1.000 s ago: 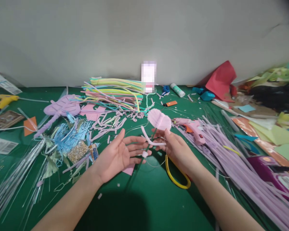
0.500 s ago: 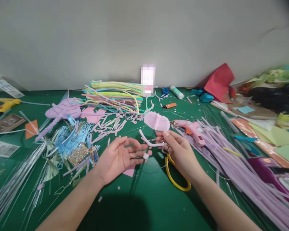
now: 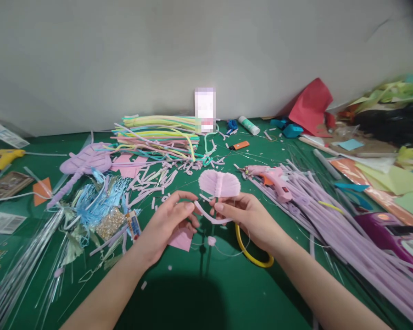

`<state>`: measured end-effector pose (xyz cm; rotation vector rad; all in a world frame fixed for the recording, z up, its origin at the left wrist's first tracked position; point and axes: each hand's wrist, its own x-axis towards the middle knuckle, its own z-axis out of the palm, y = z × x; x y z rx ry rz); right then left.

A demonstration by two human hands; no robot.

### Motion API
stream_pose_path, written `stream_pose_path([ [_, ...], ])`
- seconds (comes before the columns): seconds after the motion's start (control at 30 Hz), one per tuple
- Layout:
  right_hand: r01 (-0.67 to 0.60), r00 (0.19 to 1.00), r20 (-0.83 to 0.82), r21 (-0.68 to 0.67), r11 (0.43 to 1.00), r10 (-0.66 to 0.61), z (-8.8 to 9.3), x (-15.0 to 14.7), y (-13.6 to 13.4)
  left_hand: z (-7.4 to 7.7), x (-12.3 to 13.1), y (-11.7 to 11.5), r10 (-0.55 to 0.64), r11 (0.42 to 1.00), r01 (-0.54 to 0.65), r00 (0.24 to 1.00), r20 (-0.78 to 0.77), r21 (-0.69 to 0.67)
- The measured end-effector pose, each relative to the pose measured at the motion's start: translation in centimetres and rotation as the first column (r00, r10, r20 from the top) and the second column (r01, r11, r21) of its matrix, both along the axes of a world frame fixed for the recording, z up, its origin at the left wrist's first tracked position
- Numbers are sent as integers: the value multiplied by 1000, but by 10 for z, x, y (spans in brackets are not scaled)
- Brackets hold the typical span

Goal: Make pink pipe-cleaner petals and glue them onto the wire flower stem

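My right hand pinches a lilac fan-shaped piece, which looks made of fuzzy pipe cleaner, by its lower end. A short curved lilac pipe cleaner reaches from my right fingers to my left hand. The left thumb and index finger close on its free end; the other fingers curl below. Beneath the hands, a thin clear line with a small pale pink tuft loops toward my right hand. A yellow handle, likely of scissors, shows below the right hand, which hides the rest.
A pink glue gun and long lilac pipe cleaners lie to the right. Coloured pipe cleaners are bundled at the back, beside a blurred bright screen. Blue tassels and a lilac paddle-shaped piece lie left.
My left hand has gone from spread fingers to a pinch on the curved pipe cleaner's end. The fan-shaped piece has turned more upright, and the tuft hangs lower, away from my left fingers.
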<state>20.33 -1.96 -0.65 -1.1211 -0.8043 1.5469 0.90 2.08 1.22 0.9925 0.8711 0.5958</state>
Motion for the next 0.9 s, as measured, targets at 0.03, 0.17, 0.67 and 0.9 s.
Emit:
stream_pose_path([
  [0.03,-3,1000,-5,1,1000,3,0,-1,0,1,1,-1,26,997,-23,999,-46,73],
  [0.17,3,1000,-13,-2,1000,-3,0,-2,0,3,1,-5,114,926,-15,964,-241,378],
  [0.67,-93,663,726,325,941,-185,31,30,19,-5,3,3,99,947,10,941,-323,322],
  [0.9,-732,261,932,22,681,251,58,23,62,-11,0,8,80,972,-21,966,-246,235],
])
